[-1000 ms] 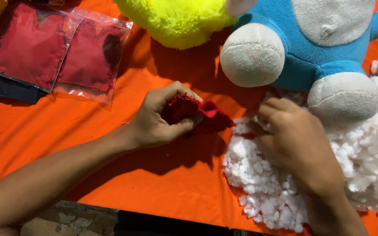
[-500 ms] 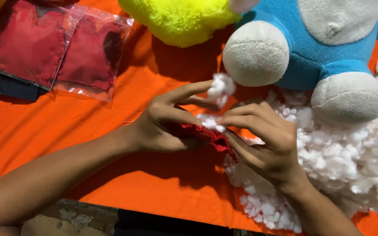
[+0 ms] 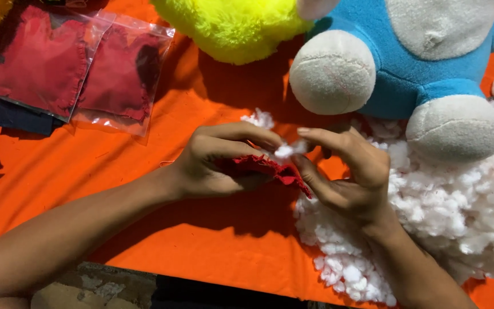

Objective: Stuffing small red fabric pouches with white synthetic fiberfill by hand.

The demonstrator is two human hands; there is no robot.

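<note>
We see both hands meeting near the middle of the orange cloth that covers the worktop. The left hand is closed around a small red fabric piece, gripping it from the left with the fingers curled over its upper edge. The right hand pinches a tuft of white stuffing between thumb and forefinger, right at the top of the red piece, where the two hands almost touch.

We judge the filling to be under way rather than finished: the red fabric piece looks limp and only partly plumped, though most of it is hidden by the fingers, and a large pile of loose stuffing lies toward the right edge and the near right corner, so plenty of material remains.

Toward the far left corner we note two clear plastic bags, flat and roughly rectangular, lying side by side and overlapping; each holds a flat dark-red fabric piece. We make out no label on them. A dark flat object shows beneath the left bag.

Along the far edge sit a blue plush toy with off-white feet, touching the stuffing pile, and a yellow-green plush toy just beside it.
</note>
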